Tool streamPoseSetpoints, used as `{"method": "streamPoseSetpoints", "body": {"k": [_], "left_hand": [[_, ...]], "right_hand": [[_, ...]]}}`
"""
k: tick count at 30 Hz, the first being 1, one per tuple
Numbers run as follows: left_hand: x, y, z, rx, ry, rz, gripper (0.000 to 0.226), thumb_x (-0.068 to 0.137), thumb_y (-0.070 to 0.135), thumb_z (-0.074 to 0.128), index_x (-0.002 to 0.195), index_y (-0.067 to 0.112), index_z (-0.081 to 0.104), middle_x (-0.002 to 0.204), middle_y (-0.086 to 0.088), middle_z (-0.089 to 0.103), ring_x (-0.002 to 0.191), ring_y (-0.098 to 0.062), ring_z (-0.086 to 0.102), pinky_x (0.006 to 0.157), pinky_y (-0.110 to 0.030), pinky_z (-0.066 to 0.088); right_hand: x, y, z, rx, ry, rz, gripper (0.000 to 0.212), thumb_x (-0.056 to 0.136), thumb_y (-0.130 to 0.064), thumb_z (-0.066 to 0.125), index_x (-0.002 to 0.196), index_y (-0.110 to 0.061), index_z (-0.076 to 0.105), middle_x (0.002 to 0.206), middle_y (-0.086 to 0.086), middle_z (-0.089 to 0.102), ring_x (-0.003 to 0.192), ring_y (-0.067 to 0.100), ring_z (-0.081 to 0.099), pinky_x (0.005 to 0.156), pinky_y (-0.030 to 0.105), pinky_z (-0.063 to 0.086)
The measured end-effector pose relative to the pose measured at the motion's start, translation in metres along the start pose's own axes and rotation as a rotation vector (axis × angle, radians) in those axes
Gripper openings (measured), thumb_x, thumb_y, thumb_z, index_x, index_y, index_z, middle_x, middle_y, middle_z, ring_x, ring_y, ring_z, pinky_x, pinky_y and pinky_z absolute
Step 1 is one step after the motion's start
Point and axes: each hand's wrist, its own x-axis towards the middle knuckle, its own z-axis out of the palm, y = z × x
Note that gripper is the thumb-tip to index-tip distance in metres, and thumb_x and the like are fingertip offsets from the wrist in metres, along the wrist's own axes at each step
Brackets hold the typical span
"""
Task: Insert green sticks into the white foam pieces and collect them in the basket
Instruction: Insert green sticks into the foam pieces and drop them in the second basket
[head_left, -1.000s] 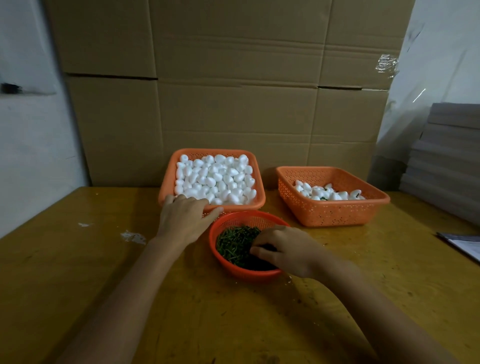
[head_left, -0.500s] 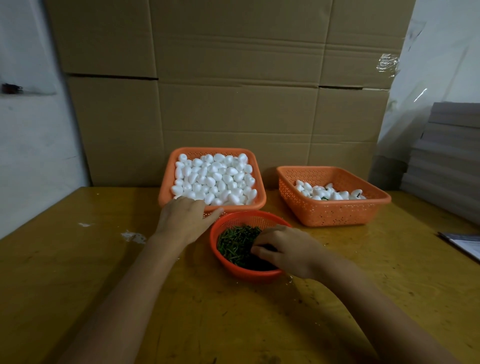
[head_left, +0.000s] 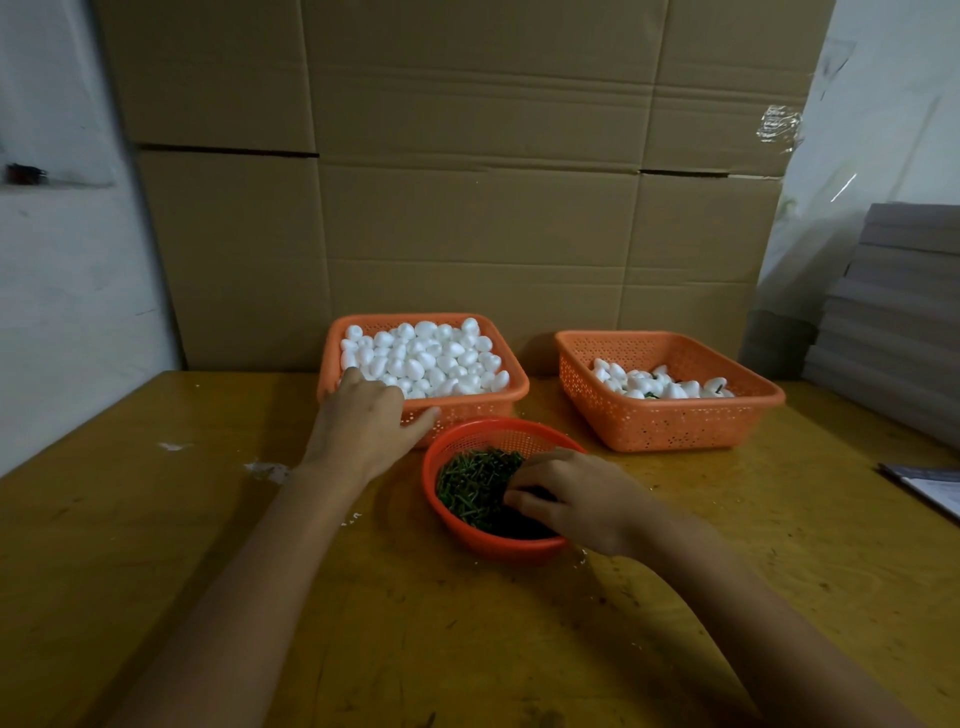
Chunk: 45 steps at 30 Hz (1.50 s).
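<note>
Lying jumbled in a red bowl (head_left: 498, 544), thin dark-green sticks (head_left: 470, 486) touch the curled right hand (head_left: 576, 499); hold unclear.

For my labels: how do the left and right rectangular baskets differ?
The left basket is heaped with plain white foam pieces; the right basket holds fewer, with green among them. The left hand touches the left basket; the right basket is untouched. Both are orange, perforated.

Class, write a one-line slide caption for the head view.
Left hand at the foam basket's rim; right hand among green sticks in the red bowl.
</note>
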Motion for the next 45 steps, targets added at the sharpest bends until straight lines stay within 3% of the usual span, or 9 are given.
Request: {"method": "streamPoseSetpoints", "body": {"k": [3,7,11,14,21,24,29,39,45], "left_hand": [[0.000,0.000,0.001,0.026,0.046,-0.050,0.061,0.097,0.068,0.052,0.088,0.011,0.072,0.094,-0.014,0.068,0.106,-0.033,0.057,0.079,-0.041,0.049],[0.001,0.000,0.002,0.116,0.077,-0.053,0.069,0.096,0.074,0.040,0.087,0.015,0.075,0.085,-0.008,0.070,0.091,-0.028,0.062,0.073,-0.037,0.043],[0.001,0.001,0.000,0.230,0.032,-0.071,0.074,0.094,0.080,0.024,0.092,0.027,0.075,0.078,0.003,0.070,0.080,-0.020,0.065,0.098,-0.043,0.038],[0.000,-0.002,0.000,0.218,0.021,-0.059,0.074,0.095,0.080,0.024,0.097,0.028,0.076,0.081,0.002,0.072,0.082,-0.022,0.067,0.102,-0.045,0.037],[0.002,-0.004,0.001,0.075,0.042,-0.055,0.065,0.096,0.077,0.039,0.084,0.021,0.070,0.073,0.000,0.064,0.079,-0.023,0.063,0.072,-0.035,0.044],[0.002,-0.008,0.000,0.058,0.011,-0.028,0.056,0.094,0.074,0.051,0.087,0.021,0.068,0.079,0.001,0.067,0.078,-0.021,0.062,0.071,-0.034,0.045],[0.002,-0.018,0.002,0.006,0.014,0.043,0.032,0.091,0.047,0.076,0.109,0.020,0.071,0.102,-0.003,0.075,0.098,-0.026,0.067,0.071,-0.032,0.036],[0.003,-0.023,0.000,-0.063,-0.012,0.133,0.022,0.090,0.043,0.079,0.098,0.025,0.070,0.091,0.005,0.072,0.088,-0.019,0.067,0.069,-0.035,0.048],[-0.001,-0.026,0.001,-0.024,0.005,0.243,0.019,0.095,0.042,0.073,0.099,0.025,0.065,0.089,0.008,0.069,0.083,-0.015,0.064,0.064,-0.032,0.036]], "right_hand": [[0.000,0.001,0.001,0.004,0.003,0.001,0.038,0.109,-0.047,0.044,0.131,-0.027,0.067,0.134,-0.006,0.063,0.122,0.014,0.057,0.098,0.040,0.049],[0.000,0.001,0.002,0.009,0.002,0.003,0.038,0.109,-0.047,0.045,0.131,-0.027,0.068,0.134,-0.007,0.063,0.122,0.014,0.057,0.099,0.040,0.049],[0.000,0.001,0.001,0.007,0.000,0.001,0.038,0.109,-0.047,0.044,0.131,-0.028,0.068,0.133,-0.008,0.063,0.122,0.014,0.057,0.099,0.040,0.049],[0.000,0.001,0.001,0.001,-0.002,0.003,0.038,0.109,-0.048,0.043,0.132,-0.028,0.067,0.134,-0.007,0.063,0.123,0.014,0.056,0.100,0.041,0.049],[0.001,0.001,0.001,-0.002,-0.011,0.014,0.038,0.109,-0.047,0.043,0.133,-0.028,0.066,0.135,-0.006,0.062,0.124,0.015,0.055,0.101,0.042,0.048],[0.001,0.000,0.001,-0.004,-0.013,0.014,0.038,0.109,-0.047,0.043,0.133,-0.028,0.066,0.136,-0.006,0.062,0.124,0.014,0.055,0.100,0.041,0.049],[0.001,0.001,0.002,-0.003,-0.008,0.009,0.038,0.109,-0.047,0.043,0.132,-0.028,0.066,0.134,-0.006,0.062,0.123,0.014,0.056,0.099,0.042,0.049],[0.001,0.001,0.002,-0.006,-0.008,0.003,0.037,0.109,-0.046,0.042,0.132,-0.029,0.066,0.134,-0.007,0.062,0.124,0.014,0.055,0.100,0.042,0.049],[0.000,0.000,0.001,-0.001,-0.005,0.009,0.038,0.109,-0.045,0.043,0.133,-0.027,0.066,0.136,-0.005,0.062,0.126,0.016,0.055,0.101,0.042,0.048]]}}
